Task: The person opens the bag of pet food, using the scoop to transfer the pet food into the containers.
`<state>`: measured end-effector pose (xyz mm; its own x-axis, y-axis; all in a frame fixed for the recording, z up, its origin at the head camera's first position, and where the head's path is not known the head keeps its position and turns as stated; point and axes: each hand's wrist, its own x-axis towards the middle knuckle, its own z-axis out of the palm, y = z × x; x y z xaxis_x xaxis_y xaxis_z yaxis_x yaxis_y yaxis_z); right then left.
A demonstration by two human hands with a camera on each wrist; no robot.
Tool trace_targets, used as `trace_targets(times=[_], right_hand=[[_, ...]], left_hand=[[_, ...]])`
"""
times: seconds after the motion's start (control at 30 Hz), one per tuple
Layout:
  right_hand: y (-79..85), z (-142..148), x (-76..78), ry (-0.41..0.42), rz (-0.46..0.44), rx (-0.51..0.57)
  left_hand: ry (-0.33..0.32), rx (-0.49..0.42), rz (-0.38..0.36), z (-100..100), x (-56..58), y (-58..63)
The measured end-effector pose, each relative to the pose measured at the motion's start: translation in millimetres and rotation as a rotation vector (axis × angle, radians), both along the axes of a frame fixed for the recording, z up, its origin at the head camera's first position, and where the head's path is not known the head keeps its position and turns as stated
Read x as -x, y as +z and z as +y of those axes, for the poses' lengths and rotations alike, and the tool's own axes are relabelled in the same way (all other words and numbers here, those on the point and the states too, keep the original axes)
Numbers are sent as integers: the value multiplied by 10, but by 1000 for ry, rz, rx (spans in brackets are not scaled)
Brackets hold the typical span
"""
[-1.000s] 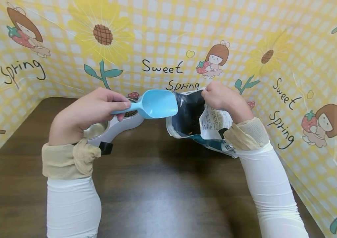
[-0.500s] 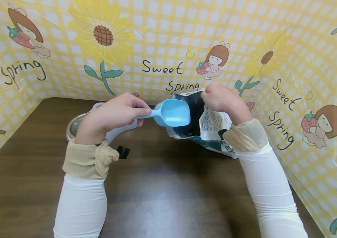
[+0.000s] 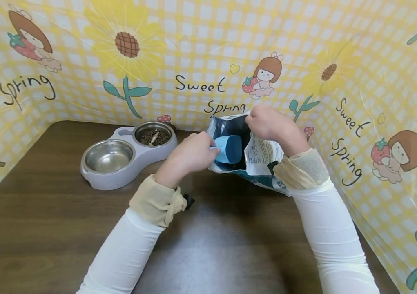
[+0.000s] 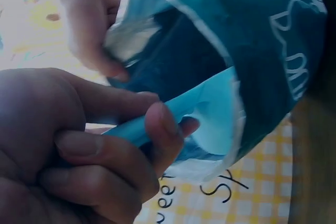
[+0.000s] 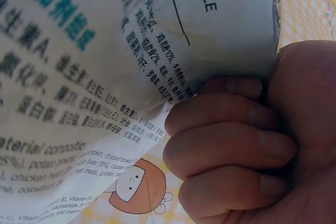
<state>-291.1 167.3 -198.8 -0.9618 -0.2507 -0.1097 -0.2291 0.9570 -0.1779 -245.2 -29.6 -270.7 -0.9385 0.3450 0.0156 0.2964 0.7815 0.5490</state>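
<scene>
My left hand (image 3: 195,153) grips the handle of a light blue scoop (image 3: 229,149), its fingers curled round it in the left wrist view. The scoop's bowl is inside the mouth of a pet food bag (image 3: 265,155), teal and white outside and dark inside. Part of the scoop (image 4: 212,114) shows behind the bag's pale rim in the left wrist view. My right hand (image 3: 270,122) pinches the bag's upper edge at the right and keeps the mouth spread. In the right wrist view its fingers (image 5: 226,148) are curled beside the printed white panel. The bag's bottom contents are mostly hidden.
Left of the bag, a pale double pet bowl stand (image 3: 142,157) sits on the dark wooden table (image 3: 46,228). Its near steel bowl (image 3: 109,157) is bare; the far one holds brown kibble (image 3: 153,138) and a light stick-like piece. A patterned yellow cloth (image 3: 201,49) hangs behind.
My left hand has moved right and slightly down, carrying the scoop from in front of the bag into its mouth. The bowl stand has come into full view. My right hand stays on the bag.
</scene>
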Motion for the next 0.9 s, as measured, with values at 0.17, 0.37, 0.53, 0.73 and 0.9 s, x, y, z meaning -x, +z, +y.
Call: trace_targets(times=[0.17,0.37,0.53,0.73,0.9], right_hand=[[-5,14,12,2,4,-4],[0,29,8,16,20,-2],[-10,31,12,31,32,1],[-25,7,8,42,43,6],[-42,-25,-2,60,34,8]], left_hand=[[39,9,39,124,30,-83],[19,38,33,240,58,-141],[1,60,32,307,79,-200],[-49,80,120,376,108,-299],[-83,34,119,432,166,-393]])
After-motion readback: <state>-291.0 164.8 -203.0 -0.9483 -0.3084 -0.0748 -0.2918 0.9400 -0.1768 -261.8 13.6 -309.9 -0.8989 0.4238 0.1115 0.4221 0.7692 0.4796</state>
